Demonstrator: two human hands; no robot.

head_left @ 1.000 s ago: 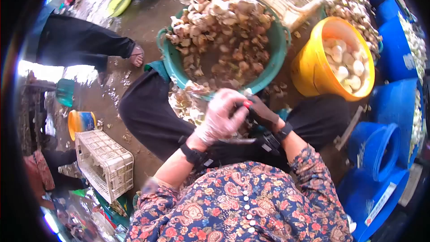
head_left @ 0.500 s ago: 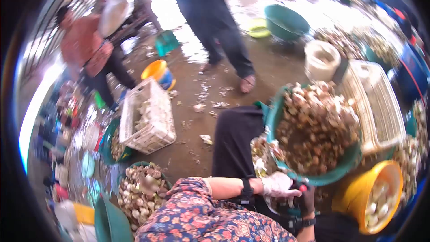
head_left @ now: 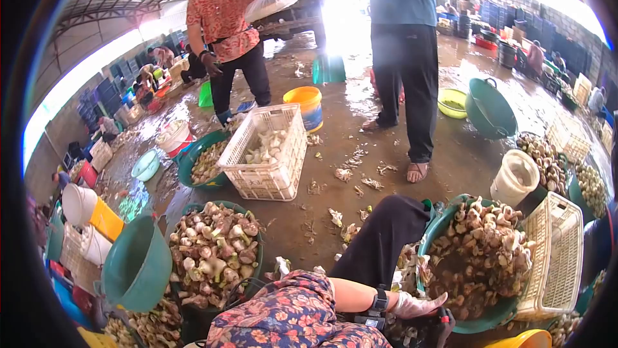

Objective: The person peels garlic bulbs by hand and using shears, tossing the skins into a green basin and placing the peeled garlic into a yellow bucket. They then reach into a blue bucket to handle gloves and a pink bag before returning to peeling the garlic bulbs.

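Observation:
My left hand [head_left: 417, 305], in a whitish glove, reaches right at the lower edge with its fingers stretched out; nothing shows in it. Just beside its fingertips, my right hand [head_left: 441, 331], dark-gloved and partly cut off by the frame, is closed around a small object with a red part [head_left: 444, 318]; the rest of that object is hidden. Both hands are next to the near left rim of a green tub [head_left: 421, 272] heaped with garlic bulbs [head_left: 487, 232]. Loose bulbs and peelings lie below and around the hands.
Garlic fills another green tub [head_left: 261, 254] at lower left, beside a tilted green basin [head_left: 136, 263]. White crates [head_left: 297, 155] [head_left: 552, 254] stand ahead and right. A person in dark trousers [head_left: 405, 84] stands ahead; another, in an orange top [head_left: 225, 16], holds a bag. A yellow bucket [head_left: 524, 340] is at lower right.
The view has tilted up and turned left, so the scene sits lower and more upright. My left hand's fingers are now straighter; my right hand still holds the red-marked object.

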